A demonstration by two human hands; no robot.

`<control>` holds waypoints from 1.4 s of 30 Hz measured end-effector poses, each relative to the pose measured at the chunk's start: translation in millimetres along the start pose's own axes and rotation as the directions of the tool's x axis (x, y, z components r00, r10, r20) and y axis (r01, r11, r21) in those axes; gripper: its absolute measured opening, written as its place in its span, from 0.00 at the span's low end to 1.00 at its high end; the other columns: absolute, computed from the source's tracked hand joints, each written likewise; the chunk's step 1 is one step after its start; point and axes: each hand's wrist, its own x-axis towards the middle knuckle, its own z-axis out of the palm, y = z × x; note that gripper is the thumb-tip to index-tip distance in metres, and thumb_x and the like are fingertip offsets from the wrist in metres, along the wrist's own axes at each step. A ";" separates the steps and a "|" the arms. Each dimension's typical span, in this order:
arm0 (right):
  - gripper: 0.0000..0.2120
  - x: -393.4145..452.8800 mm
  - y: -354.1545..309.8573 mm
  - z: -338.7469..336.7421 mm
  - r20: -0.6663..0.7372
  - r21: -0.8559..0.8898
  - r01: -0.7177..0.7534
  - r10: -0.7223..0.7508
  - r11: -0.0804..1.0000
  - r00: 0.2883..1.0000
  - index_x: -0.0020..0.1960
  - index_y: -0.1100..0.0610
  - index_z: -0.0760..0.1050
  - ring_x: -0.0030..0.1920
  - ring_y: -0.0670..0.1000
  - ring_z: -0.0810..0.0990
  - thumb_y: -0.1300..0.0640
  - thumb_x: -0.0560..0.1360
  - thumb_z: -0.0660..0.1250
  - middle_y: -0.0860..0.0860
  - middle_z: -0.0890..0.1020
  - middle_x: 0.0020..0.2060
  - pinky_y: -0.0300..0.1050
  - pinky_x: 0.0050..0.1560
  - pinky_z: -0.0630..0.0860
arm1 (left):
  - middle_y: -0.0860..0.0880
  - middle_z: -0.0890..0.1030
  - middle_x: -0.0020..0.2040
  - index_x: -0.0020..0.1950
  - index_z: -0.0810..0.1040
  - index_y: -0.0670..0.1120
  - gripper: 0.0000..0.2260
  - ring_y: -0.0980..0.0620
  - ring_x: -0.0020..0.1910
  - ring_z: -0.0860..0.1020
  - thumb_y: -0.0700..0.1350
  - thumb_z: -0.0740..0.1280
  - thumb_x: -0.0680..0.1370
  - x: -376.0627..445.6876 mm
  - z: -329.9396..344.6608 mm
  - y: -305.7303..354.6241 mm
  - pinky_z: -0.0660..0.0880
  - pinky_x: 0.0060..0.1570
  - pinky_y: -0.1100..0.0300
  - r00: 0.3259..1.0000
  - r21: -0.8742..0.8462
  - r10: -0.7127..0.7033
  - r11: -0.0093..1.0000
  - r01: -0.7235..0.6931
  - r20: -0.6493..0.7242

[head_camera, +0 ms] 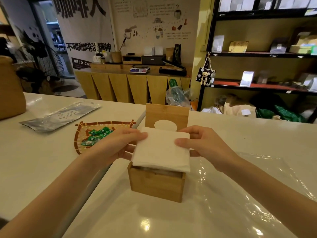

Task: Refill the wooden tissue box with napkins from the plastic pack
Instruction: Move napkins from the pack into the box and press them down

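Note:
A wooden tissue box (156, 184) stands on the white counter, its hinged lid (167, 114) with an oval hole raised upright at the back. A stack of white napkins (161, 150) sits over the open top of the box, its near edge overhanging the front wall. My left hand (118, 143) grips the stack's left side, thumb on top. My right hand (204, 143) grips its right side, thumb on top. A clear plastic pack wrapper (253, 179) lies flat on the counter to the right of the box.
A woven bamboo tray (80, 134) with several green sachets sits left of the box. A grey foil bag (60, 115) lies at the far left, beside a brown bag (10, 93). Beyond the counter edge stand a wooden sideboard and black shelves.

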 end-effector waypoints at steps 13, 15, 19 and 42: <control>0.09 5.9 -2.8 2.2 -0.036 -0.411 0.120 -0.147 0.904 0.988 0.50 0.52 0.79 0.44 0.44 0.79 0.59 0.71 0.70 0.46 0.80 0.41 0.34 0.41 0.76 | 0.55 0.78 0.40 0.57 0.78 0.49 0.13 0.58 0.41 0.74 0.46 0.69 0.72 7.3 2.9 7.3 0.69 0.47 0.61 0.966 0.426 0.110 0.905 0.000 -0.233; 0.09 5.4 -2.9 2.3 -0.026 -0.508 0.127 -0.162 0.852 0.986 0.52 0.51 0.78 0.41 0.43 0.77 0.58 0.71 0.70 0.42 0.77 0.38 0.31 0.38 0.72 | 0.55 0.78 0.40 0.54 0.79 0.49 0.11 0.58 0.41 0.75 0.46 0.70 0.72 8.6 1.5 8.5 0.68 0.50 0.59 0.971 0.445 0.104 0.896 0.003 -0.216; 0.09 0.4 -0.4 7.2 -0.044 -0.689 0.129 -0.219 0.713 0.975 0.52 0.49 0.77 0.42 0.45 0.75 0.54 0.72 0.69 0.44 0.79 0.41 0.44 0.48 0.72 | 0.56 0.79 0.47 0.47 0.81 0.50 0.06 0.56 0.49 0.75 0.47 0.71 0.71 10.2 1.0 8.2 0.69 0.51 0.62 0.975 0.570 0.154 0.821 -0.036 -0.160; 0.11 -0.2 -5.9 53.2 0.008 -0.999 0.000 -0.186 -0.041 0.982 0.33 0.55 0.67 0.55 0.57 0.70 0.60 0.73 0.65 0.52 0.70 0.32 0.74 0.66 0.37 | 0.49 0.67 0.71 0.52 0.81 0.54 0.11 0.46 0.75 0.51 0.54 0.68 0.72 27.1 26.7 -0.8 0.47 0.69 0.32 0.961 0.971 0.205 0.189 0.149 -0.187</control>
